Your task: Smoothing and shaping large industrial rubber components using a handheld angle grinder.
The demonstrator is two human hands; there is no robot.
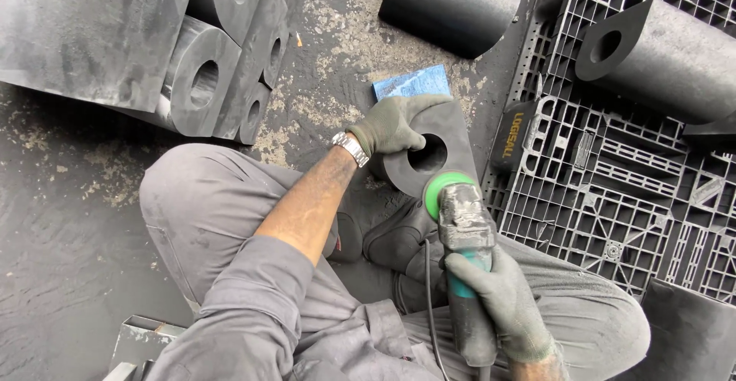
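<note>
I sit with a black rubber block (452, 137), D-shaped with a round hole through it, standing on end between my knees. My left hand (391, 124), in a grey-green glove, grips its left edge, thumb toward the hole. My right hand (502, 300), gloved the same, is wrapped around the body of a corded angle grinder (465, 235). The grinder's green guard (438, 188) touches the block's lower edge just under the hole.
A blue sponge-like pad (412, 82) lies behind the block. Several similar black holed blocks (222, 74) are stacked at upper left. A black plastic pallet (613, 182) at right carries another block (667, 55). A black cylinder (448, 5) lies at top.
</note>
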